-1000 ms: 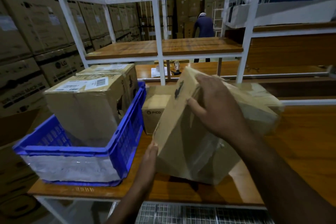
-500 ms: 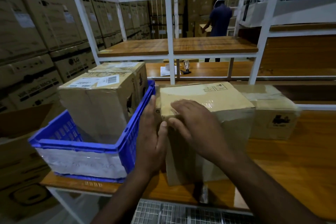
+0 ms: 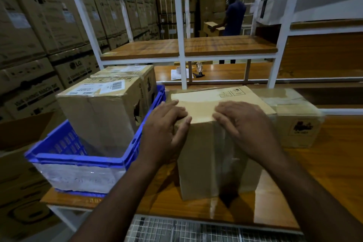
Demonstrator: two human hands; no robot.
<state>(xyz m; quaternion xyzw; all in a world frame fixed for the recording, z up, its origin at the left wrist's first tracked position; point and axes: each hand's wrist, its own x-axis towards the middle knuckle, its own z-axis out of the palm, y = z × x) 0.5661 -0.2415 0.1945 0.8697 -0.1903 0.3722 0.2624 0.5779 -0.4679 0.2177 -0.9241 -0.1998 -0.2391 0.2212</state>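
The left hand (image 3: 167, 129) and the right hand (image 3: 241, 124) are both pressing on the top near edge of a cardboard box (image 3: 216, 163). The fingers of each hand are lying nearly flat on the lid, and the left thumb is resting along the front face at the corner. Neither hand is closing around the box. The box is standing upright directly under both hands on a wooden table (image 3: 324, 173).

Just left of the left hand, a blue crate (image 3: 82, 159) is sitting on the table edge and is holding a labelled carton (image 3: 102, 116). Just beyond the right hand, a wrapped parcel (image 3: 298, 124) is lying against the box. Ahead of both hands, a white shelf frame (image 3: 181, 45) is standing, and a person (image 3: 234, 17) is handling a carton well beyond it.
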